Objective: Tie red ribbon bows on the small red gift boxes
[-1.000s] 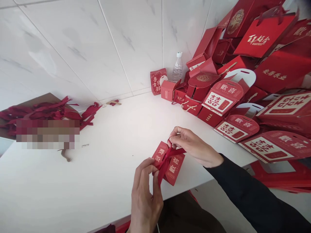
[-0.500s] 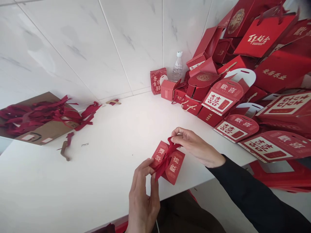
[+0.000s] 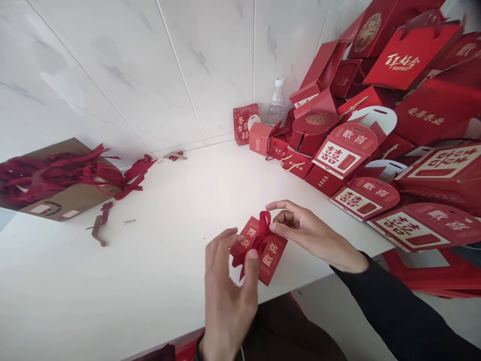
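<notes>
A small red gift box (image 3: 273,255) with gold lettering lies near the table's front edge. Across its top is a red ribbon (image 3: 264,228), tied in a bow with a loop standing up at the back and tails toward the left. My left hand (image 3: 231,286) is at the box's near left side, fingers and thumb spread around the bow's left part, gripping nothing. On the other side my right hand (image 3: 306,230) has its index finger stretched out and its thumb tip beside the loop. Whether that thumb touches the ribbon is hard to tell.
A cardboard box (image 3: 84,198) full of red ribbons stands at the left, some spilling out. Loose ribbon scraps (image 3: 100,228) lie before it. Red gift boxes and bags (image 3: 340,153) pile up on the right, beside a clear plastic bottle (image 3: 276,103). The tiled wall (image 3: 210,65) bounds the table (image 3: 112,286).
Both hands have let go of the ribbon and their fingers have spread apart. The bow's loop now stands up more visibly. The gift box has barely moved.
</notes>
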`<state>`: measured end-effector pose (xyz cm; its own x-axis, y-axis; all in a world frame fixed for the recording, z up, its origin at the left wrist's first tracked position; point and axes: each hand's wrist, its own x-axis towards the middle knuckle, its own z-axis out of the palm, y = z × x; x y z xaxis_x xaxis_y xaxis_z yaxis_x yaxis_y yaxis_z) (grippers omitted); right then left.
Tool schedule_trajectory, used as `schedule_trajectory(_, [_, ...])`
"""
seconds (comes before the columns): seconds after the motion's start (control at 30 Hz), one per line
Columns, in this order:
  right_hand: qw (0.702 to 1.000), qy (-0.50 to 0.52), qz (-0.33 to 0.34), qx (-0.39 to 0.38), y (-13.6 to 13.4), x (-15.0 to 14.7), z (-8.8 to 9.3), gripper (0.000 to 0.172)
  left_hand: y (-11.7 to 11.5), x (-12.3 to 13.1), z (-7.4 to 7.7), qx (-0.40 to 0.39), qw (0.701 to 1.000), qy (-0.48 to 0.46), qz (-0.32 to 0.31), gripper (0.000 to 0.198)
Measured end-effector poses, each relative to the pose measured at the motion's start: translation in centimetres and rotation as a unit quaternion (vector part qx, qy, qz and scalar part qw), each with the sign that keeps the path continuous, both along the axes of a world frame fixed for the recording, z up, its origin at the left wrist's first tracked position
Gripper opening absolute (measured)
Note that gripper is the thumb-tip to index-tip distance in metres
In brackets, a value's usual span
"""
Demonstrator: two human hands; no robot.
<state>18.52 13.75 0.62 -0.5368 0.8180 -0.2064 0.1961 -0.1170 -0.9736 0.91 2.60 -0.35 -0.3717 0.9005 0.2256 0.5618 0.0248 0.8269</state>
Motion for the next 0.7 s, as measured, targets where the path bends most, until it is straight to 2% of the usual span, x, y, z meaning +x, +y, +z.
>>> schedule_trajectory(0.17, [0.998,-0.001,-0.057,0.015,0.1,-0.4,-0.1,0.032,1.9,1.3,-0.8,0.027,0.999,0.041,-0.017,0.007])
schedule_trajectory(0.33, [0.995,0.009,-0.099,0.023,0.1,-0.1,-0.5,0.029,0.9,0.2,-0.9,-0.004,1.000,-0.011,-0.009,0.013])
schedule_trajectory(0.5, [0.971,-0.077,-0.143,0.173,-0.9,-0.1,-0.2,0.025,-0.3,-1.4,-0.7,-0.025,0.999,-0.044,0.004,0.010])
schedule_trajectory(0.6, [0.955,-0.101,-0.066,0.273,-1.6,-0.3,0.2,0.024,-0.4,-1.5,-0.4,-0.044,0.995,-0.093,-0.002,0.012])
schedule_trajectory(0.7, [0.941,-0.126,0.008,0.314,-1.8,-0.6,0.4,0.015,-0.3,-1.5,0.1,-0.070,0.986,-0.149,-0.026,0.022])
